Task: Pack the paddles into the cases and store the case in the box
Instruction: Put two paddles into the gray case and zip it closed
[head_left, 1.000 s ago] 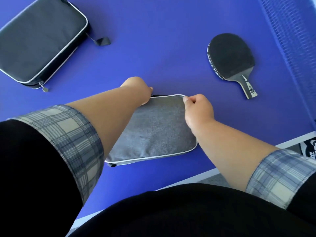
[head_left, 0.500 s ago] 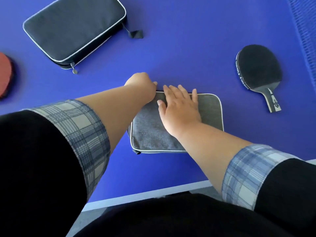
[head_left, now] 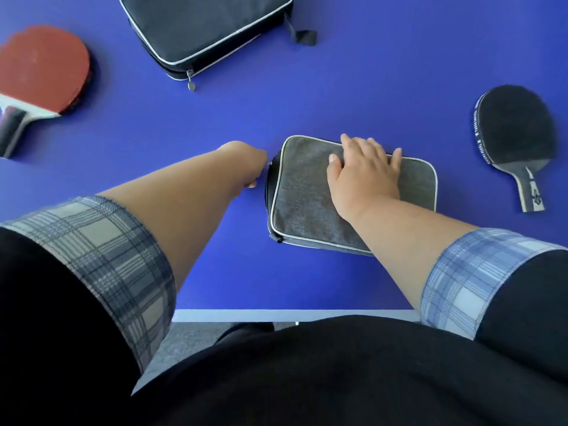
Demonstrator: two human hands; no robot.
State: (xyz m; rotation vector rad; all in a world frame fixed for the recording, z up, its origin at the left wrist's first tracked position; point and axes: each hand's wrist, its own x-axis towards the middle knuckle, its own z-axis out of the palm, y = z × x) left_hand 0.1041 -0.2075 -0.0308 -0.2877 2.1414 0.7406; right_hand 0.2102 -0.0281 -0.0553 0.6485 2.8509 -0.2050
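A grey fabric case (head_left: 307,198) with light piping lies flat on the blue table (head_left: 353,87). My right hand (head_left: 362,173) presses on its top with straight, spread fingers. My left hand (head_left: 246,164) is at the case's left edge, with its fingers curled at the zipper track; the pull itself is hidden under them. A black-faced paddle (head_left: 513,127) lies to the right of the case, handle towards me. A red-faced paddle (head_left: 43,69) lies at the far left. A larger black case (head_left: 199,23) sits at the top centre, zipped, with its pull hanging at the front corner.
The table's white front edge (head_left: 292,313) runs just in front of my body, with grey floor below it. A strap tab (head_left: 304,36) trails from the black case's right corner. No box is in view.
My left hand has travelled from the grey case's far edge round the corner to its left side. My right hand went from pinching the far edge to pressing flat on top. The view shifted left.
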